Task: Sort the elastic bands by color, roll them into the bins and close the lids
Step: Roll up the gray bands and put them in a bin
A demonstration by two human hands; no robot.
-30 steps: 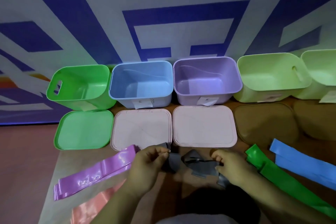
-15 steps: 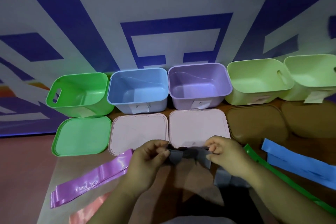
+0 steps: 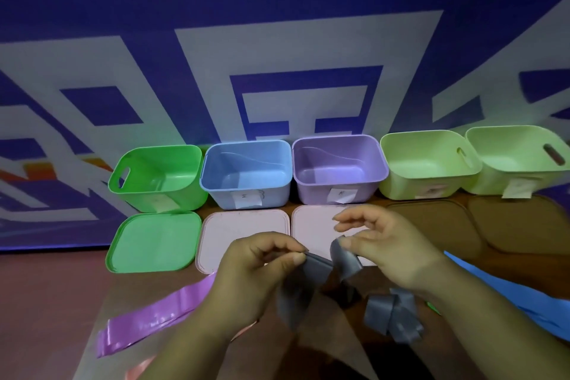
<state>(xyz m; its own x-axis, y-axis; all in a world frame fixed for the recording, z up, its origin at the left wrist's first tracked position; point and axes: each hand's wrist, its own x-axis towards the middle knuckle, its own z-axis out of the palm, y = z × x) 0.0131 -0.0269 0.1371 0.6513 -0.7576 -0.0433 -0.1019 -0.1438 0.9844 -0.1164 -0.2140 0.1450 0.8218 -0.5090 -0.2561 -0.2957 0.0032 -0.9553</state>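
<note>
Hands have raised the twisted grey band higher: left hand and right hand each pinch it, apparently untangling it before rolling.

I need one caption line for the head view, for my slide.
Left hand and right hand pinch a grey elastic band in front of five open bins, lids lying before them.

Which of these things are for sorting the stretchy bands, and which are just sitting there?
For the job: grey band, pinched by left hand and right hand; purple band; blue band; pink band; green bin; blue bin; purple bin; two pale green bins; green lid; two pink lids; two brown lids.
Just there: blue-and-white wall banner; table.
</note>
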